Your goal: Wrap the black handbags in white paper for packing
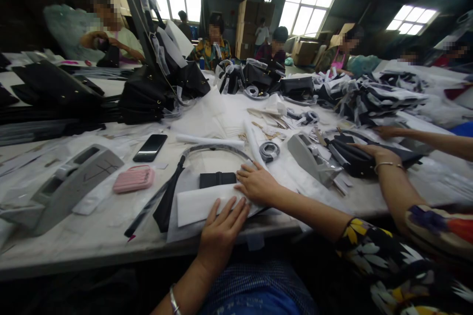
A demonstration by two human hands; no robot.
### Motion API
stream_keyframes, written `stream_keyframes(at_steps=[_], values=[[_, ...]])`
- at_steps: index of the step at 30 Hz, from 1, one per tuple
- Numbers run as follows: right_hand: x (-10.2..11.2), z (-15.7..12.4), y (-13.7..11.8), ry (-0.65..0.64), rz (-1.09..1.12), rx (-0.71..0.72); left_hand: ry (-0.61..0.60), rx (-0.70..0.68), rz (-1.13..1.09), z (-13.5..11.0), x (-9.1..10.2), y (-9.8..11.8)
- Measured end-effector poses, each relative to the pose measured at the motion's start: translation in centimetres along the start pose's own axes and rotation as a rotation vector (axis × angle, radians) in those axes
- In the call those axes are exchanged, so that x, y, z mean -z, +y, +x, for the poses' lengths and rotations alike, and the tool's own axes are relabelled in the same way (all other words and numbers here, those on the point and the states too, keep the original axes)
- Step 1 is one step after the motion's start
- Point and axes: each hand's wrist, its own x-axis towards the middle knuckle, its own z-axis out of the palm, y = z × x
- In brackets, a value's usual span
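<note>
Touching white sheet [195, 206]: left hand [220, 231], right hand [258, 186], grip wide; black bag [166, 209], contents hidden.

heaped black bags [142, 93] and stacked cartons [247, 29] show a workshop.

The person wears a black sleeve [380, 258] (floral, in yellow and white), a silver bangle [173, 299] and blue checked clothing [258, 275].

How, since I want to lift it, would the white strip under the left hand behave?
The white strip looks thin and flat, so probably light and floppy. No fastening shows, so it may slide once the left hand lifts.
</note>
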Motion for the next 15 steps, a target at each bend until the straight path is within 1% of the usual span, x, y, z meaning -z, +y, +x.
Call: stream_keyframes(at_steps=[4,6,8,10,11,13,15], values=[[0.7,0.9,-0.5,-0.024,-0.048,-0.037,0.009,0.011,-0.024,0.0,-0.1,-0.1],[0.8,1.1,0.1,-0.022,-0.012,-0.004,0.009,0.008,-0.025,-0.1,-0.1,-0.1],[0.9,0.5,0.8,-0.002,0.076,0.049,0.018,-0.005,-0.021,-0.2,-0.1,-0.2],[1.1,-1.2,1.2,0.08,0.182,0.078,0.024,-0.022,-0.011,-0.3,-0.1,-0.2],[1.2,-2.6,1.2,0.154,0.228,0.08,0.025,-0.029,-0.004,-0.3,-0.1,-0.2],[1.1,-6.1,0.5,0.336,0.282,0.092,0.02,-0.036,0.006,-0.3,-0.1,-0.3],[0.3,-10.1,-0.7,0.496,0.269,0.138,0.006,-0.036,0.0,-0.3,0.0,-0.3]])
